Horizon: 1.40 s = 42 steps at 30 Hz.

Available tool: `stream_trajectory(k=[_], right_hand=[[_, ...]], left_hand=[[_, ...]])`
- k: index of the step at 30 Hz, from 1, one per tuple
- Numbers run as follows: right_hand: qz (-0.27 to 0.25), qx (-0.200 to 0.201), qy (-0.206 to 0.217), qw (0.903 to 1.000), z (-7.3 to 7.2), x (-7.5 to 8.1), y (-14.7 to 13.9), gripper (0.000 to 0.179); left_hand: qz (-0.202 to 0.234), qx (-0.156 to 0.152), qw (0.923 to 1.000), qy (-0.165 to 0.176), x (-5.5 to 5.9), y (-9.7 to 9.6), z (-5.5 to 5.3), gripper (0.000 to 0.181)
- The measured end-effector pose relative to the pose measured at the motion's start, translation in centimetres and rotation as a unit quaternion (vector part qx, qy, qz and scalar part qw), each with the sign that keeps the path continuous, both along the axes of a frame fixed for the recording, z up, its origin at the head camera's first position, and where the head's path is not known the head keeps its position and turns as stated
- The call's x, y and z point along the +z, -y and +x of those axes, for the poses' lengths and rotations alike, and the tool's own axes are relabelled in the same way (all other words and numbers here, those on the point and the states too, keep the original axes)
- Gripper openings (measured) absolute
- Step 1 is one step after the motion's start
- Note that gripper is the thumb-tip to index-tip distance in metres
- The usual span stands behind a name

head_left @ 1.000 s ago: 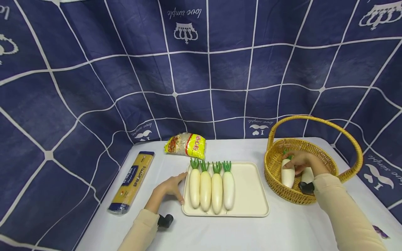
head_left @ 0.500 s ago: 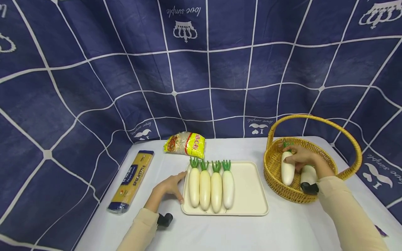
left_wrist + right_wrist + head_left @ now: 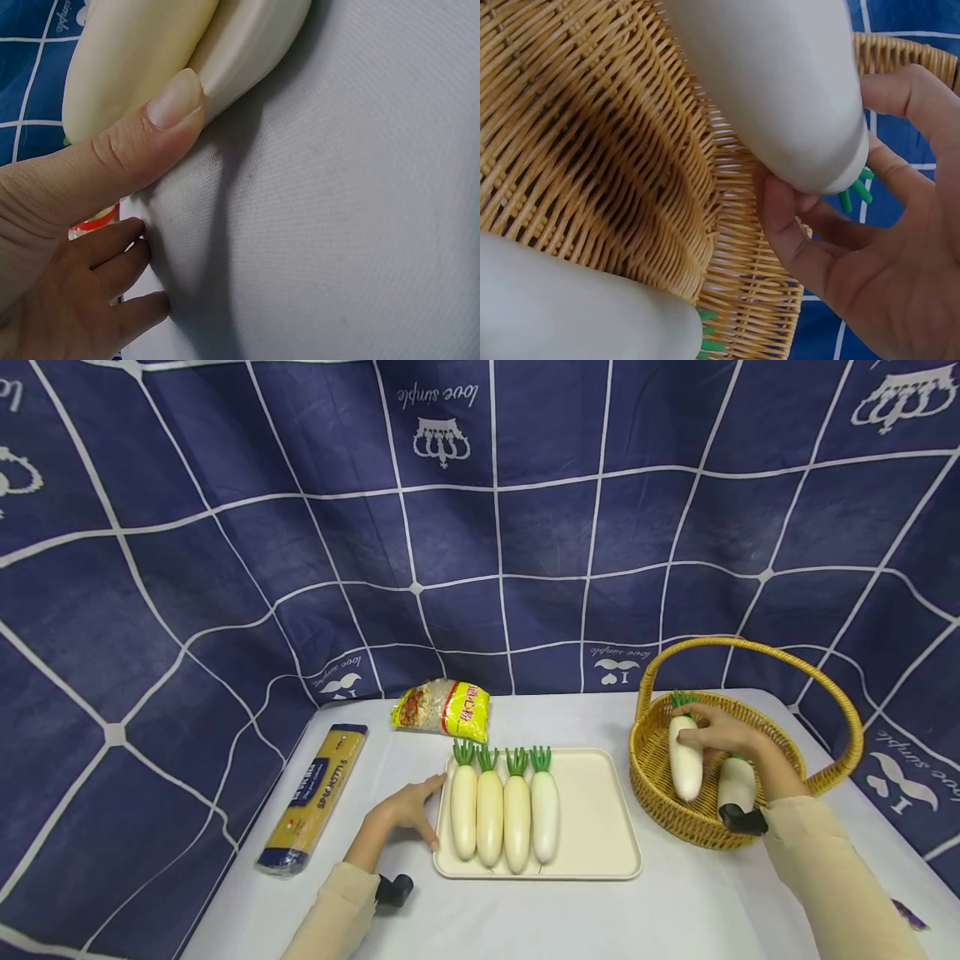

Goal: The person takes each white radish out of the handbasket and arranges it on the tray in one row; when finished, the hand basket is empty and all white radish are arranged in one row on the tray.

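In the wicker basket (image 3: 652,793), my right hand (image 3: 716,731) grips a white radish (image 3: 686,764) near its green-leafed end. The right wrist view shows thumb and fingers around the top of that radish (image 3: 780,90), raised off the woven bottom. A second radish (image 3: 585,307) lies in the basket beneath my wrist. My left hand (image 3: 408,806) rests at the left edge of a cream tray (image 3: 592,810), fingers spread and thumb at the rim. Several radishes (image 3: 491,814) lie side by side on the tray, leaves pointing away. The thumb (image 3: 176,101) overlaps the tray edge in the left wrist view.
A spaghetti pack (image 3: 318,793) lies along the left side of the table. Behind the tray sits a yellow plastic food bag (image 3: 442,707). The basket's tall handle (image 3: 832,693) arches over its right part. A blue checked curtain (image 3: 540,527) hangs behind the table.
My right hand has taken a firmer hold of the radish and lifted it slightly within the basket. The second radish shows more now. My left hand has stayed at the tray.
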State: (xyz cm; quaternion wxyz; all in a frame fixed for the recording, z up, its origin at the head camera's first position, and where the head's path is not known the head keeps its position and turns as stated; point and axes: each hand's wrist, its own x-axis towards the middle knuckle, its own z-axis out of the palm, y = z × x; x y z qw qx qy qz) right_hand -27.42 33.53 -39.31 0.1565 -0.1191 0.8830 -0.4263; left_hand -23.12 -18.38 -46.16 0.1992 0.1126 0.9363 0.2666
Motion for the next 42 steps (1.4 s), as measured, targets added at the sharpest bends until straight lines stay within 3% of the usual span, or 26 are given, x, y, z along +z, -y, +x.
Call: stream_trajectory(k=[21, 31, 38, 42], right_hand=[[0.000, -0.008, -0.036, 0.9993, 1.8, 1.5, 1.0, 0.058], [-0.015, -0.007, -0.055, 0.9983, 2.6, 1.6, 1.7, 0.059], [-0.034, 0.005, -0.068, 0.9971, 3.2, 1.6, 2.3, 0.057], [-0.041, 0.013, -0.072, 0.9964, 3.6, 1.5, 2.7, 0.057]], left_hand=[[-0.004, 0.004, 1.0000, 0.001, 0.2, -0.2, 0.3, 0.118], [-0.003, 0.003, 1.0000, 0.004, 0.3, -0.2, 0.2, 0.119], [0.002, -0.016, 0.9998, -0.007, 0.4, 0.0, 0.2, 0.123], [0.002, -0.006, 1.0000, -0.002, 0.4, -0.1, 0.2, 0.123]])
